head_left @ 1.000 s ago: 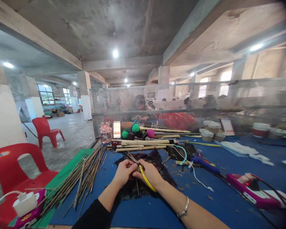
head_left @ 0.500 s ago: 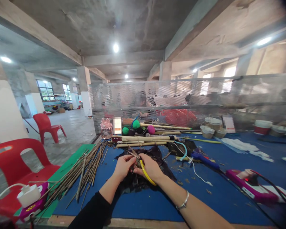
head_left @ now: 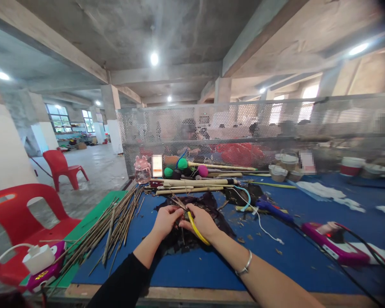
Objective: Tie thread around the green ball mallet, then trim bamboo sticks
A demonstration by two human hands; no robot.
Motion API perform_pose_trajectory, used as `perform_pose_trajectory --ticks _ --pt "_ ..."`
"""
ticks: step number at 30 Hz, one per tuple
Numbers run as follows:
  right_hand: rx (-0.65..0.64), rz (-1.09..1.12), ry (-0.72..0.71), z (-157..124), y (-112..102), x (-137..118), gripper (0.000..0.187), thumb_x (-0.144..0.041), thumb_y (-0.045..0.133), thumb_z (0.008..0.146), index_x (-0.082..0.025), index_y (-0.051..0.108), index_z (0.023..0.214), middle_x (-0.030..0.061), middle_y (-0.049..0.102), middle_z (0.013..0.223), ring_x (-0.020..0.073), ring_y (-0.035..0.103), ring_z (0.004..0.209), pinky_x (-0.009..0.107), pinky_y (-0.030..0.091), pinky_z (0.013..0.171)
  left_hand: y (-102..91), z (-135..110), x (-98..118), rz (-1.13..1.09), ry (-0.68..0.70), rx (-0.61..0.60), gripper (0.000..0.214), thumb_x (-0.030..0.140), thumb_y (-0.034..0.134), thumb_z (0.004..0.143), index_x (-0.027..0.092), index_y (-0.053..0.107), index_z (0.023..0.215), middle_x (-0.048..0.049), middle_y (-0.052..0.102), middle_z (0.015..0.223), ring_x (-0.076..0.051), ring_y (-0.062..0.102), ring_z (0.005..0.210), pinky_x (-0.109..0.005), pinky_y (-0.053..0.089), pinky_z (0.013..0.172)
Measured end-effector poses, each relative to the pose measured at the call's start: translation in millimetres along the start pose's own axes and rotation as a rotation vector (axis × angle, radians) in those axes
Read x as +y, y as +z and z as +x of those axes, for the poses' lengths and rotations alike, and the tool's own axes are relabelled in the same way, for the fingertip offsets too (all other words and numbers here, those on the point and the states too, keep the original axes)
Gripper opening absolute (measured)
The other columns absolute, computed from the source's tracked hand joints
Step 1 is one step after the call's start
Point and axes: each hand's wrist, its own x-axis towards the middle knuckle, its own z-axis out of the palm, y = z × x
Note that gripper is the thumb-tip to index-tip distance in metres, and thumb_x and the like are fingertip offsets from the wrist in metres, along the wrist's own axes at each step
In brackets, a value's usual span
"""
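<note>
My right hand [head_left: 205,223] is closed round scissors with yellow handles [head_left: 196,229], their blades pointing up and to the left. Close beside it, my left hand [head_left: 164,221] is pinched shut near the blades. Whatever lies between its fingertips is too small and too covered to name. Under both hands a crumpled black sheet [head_left: 223,224] is spread on the blue tabletop [head_left: 192,273], with bits of dry plant matter on it.
Thin brown sticks [head_left: 115,226] lie in a heap at the left. Thicker pale canes [head_left: 195,183] lie behind the sheet. A blue glue gun [head_left: 274,209] and purple power strip [head_left: 335,246] are at the right. A perforated metal screen [head_left: 211,128] stands behind.
The view has shifted slightly, so the table sits a little higher in the picture. Both hands stay close together, with the scissors still in my right hand.
</note>
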Motion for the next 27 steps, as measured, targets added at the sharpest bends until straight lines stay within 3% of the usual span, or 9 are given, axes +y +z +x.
perform_pose_trajectory --ticks 3,9,14,18,27 --pt "0.003 -0.029 0.006 0.6 0.5 2.0 0.041 -0.055 0.060 0.069 -0.020 0.054 0.090 0.0024 0.062 0.074 0.0151 0.056 0.062 0.021 0.033 0.054 -0.8 -0.6 0.8 0.012 0.007 0.016 0.035 0.047 0.064 0.066 0.012 0.061 0.065 0.0013 0.057 0.051 -0.006 0.040 0.036 -0.020 0.031 0.037" --pt "0.006 -0.059 0.042 1.0 1.0 5.3 0.042 -0.058 0.055 0.073 -0.021 0.057 0.092 0.0035 0.065 0.069 0.0165 0.059 0.060 0.021 0.034 0.053 0.1 -1.5 4.3 -0.016 -0.004 0.022 0.037 0.051 0.063 0.065 0.015 0.056 0.070 0.0042 0.054 0.052 -0.006 0.039 0.037 -0.019 0.029 0.036" --pt "0.017 -0.109 0.057 1.0 -1.5 3.1 0.044 -0.059 0.055 0.072 -0.022 0.057 0.096 0.0050 0.066 0.073 0.0184 0.062 0.064 0.022 0.035 0.055 2.0 -2.3 6.8 -0.084 -0.007 0.023 0.041 0.059 0.049 0.073 0.019 0.043 0.067 0.0086 0.042 0.047 -0.004 0.034 0.033 -0.017 0.021 0.033" --pt "0.024 -0.145 0.069 1.5 -0.9 2.6 0.044 -0.059 0.055 0.072 -0.023 0.056 0.095 0.0046 0.066 0.074 0.0195 0.062 0.067 0.023 0.034 0.056 2.7 -1.8 7.4 -0.152 -0.044 0.052 0.039 0.056 0.051 0.073 0.017 0.048 0.071 0.0105 0.035 0.041 -0.002 0.025 0.031 -0.016 0.017 0.033" --pt "0.046 -0.112 0.088 0.5 -0.5 3.3 0.044 -0.060 0.057 0.070 -0.022 0.052 0.092 0.0045 0.063 0.085 0.0185 0.060 0.074 0.024 0.038 0.060 3.8 -5.5 11.3 -0.188 -0.085 -0.011 0.034 0.043 0.063 0.067 0.014 0.057 0.084 0.0027 0.056 0.058 -0.005 0.045 0.042 -0.016 0.030 0.036"
